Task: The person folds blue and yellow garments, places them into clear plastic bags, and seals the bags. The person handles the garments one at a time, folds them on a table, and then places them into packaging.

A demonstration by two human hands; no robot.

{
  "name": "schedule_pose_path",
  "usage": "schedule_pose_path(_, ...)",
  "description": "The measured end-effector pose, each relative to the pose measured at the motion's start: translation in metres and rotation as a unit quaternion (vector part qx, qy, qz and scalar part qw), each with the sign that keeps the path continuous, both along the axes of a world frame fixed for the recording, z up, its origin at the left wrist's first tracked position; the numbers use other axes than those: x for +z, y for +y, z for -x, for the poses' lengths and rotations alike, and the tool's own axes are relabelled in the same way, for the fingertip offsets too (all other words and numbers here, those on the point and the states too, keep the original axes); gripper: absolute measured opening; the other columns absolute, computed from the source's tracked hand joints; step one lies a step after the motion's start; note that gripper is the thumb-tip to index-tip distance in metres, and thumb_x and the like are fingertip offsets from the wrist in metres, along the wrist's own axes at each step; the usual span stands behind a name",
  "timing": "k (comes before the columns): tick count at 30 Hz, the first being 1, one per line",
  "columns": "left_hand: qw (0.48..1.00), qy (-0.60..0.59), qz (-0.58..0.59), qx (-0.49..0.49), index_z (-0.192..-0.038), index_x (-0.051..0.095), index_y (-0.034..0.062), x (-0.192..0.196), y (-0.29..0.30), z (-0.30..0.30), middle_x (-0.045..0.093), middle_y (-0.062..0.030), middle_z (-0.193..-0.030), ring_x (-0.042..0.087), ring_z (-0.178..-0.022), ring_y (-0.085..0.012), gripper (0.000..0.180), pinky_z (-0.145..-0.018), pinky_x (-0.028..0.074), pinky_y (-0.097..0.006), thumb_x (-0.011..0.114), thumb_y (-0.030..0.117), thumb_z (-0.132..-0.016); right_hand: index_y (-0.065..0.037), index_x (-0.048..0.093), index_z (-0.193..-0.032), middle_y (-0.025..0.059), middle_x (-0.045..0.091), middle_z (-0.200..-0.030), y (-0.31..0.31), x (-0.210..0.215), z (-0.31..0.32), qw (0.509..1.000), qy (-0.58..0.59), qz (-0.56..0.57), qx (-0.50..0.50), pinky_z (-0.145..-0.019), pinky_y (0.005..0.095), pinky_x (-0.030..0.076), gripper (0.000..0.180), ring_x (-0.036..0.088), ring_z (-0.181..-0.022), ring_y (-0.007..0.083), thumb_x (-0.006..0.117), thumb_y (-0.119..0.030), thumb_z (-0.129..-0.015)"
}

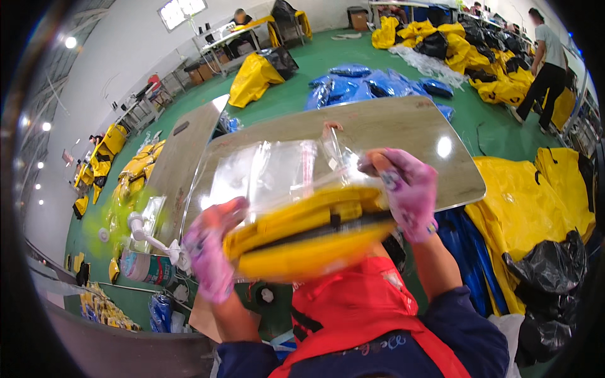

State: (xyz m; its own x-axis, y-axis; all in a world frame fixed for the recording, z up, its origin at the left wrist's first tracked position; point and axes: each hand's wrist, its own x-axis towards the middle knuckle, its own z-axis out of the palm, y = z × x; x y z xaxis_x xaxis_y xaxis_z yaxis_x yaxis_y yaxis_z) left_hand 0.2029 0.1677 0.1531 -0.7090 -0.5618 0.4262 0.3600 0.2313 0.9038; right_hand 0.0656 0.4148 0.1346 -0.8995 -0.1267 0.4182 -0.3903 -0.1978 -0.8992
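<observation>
In front of my red apron (353,290), above the near edge of the wooden table, I hold up a folded yellow bag (302,258) with a black band along its middle. It is smeared by motion, and clear plastic seems to lie around it. My left hand (211,252), in a pink patterned sleeve-like glove with bare fingertips, closes on its left end. At the upper right end my right hand (406,189), gloved alike, has its fingers bent and closed; exactly what they pinch is blurred. Clear plastic bags (271,167) lie flat on the table beyond.
The wooden table (391,126) spans the middle. A white fan (142,227) blurs at the left. Blue packed bundles (359,85) lie on the green floor behind the table. Yellow bags (517,201) are heaped at the right. A person (548,69) stands at the far right.
</observation>
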Motion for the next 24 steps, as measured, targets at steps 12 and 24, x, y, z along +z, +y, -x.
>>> schedule_pose_path(12,0.97,-0.226,-0.065,-0.066,-0.098,0.057,0.0053,0.066,-0.035,0.056,0.069,-0.0166,-0.084,0.067,-0.065,-0.0224,0.041,-0.057,0.052,-0.031,0.045,0.044,-0.098,0.002,0.063,-0.099,0.0075,0.065,-0.072,-0.002,0.085,0.038,0.996,0.023,-0.061,0.063,-0.052,0.0234,0.053,0.015,0.064,-0.057,0.0128,0.05,-0.002,-0.093)
schedule_pose_path(24,0.885,-0.382,-0.256,-0.075,-0.113,0.056,-0.0048,-0.214,-0.131,0.244,0.068,-0.0132,-0.086,0.067,-0.081,-0.022,0.06,-0.07,0.053,-0.035,0.055,0.051,-0.091,-0.019,0.033,-0.147,0.0102,0.028,-0.153,-0.131,-0.182,0.09,0.73,0.223,-0.642,0.07,-0.109,0.0645,0.01,0.071,0.022,-0.141,0.0355,0.034,-0.063,-0.091)
